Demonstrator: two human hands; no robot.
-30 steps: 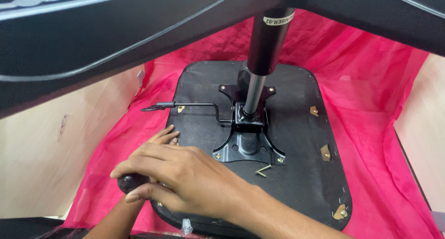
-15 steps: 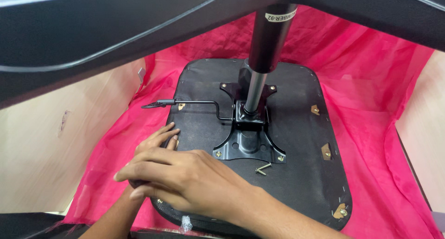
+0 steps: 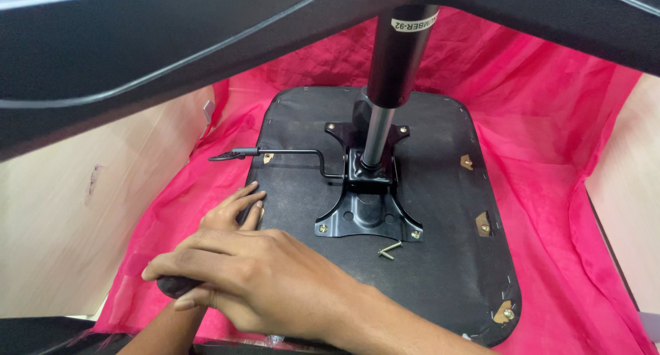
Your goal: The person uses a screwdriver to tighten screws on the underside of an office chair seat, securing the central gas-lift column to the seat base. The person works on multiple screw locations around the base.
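head | 2 hands: right hand, left hand | 1 seat base | 1 loose screw

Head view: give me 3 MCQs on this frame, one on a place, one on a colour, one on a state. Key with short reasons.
1. Where does the loose screw lie?
A. on the seat underside, just below the metal plate
B. on the pink cloth
C. in the left hand

2. What colour is the cloth under the seat base?
A. blue
B. pink
C. white

3. What is the right hand doing?
A. lying flat and empty
B. gripping the gas cylinder
C. closed around a dark handle

Key: 1 A, it rests on the dark board by the lower edge of the mounting plate. 2 B, bright pink fabric surrounds the base. 3 C, its fingers wrap the handle, while the left hand rests on the base edge.
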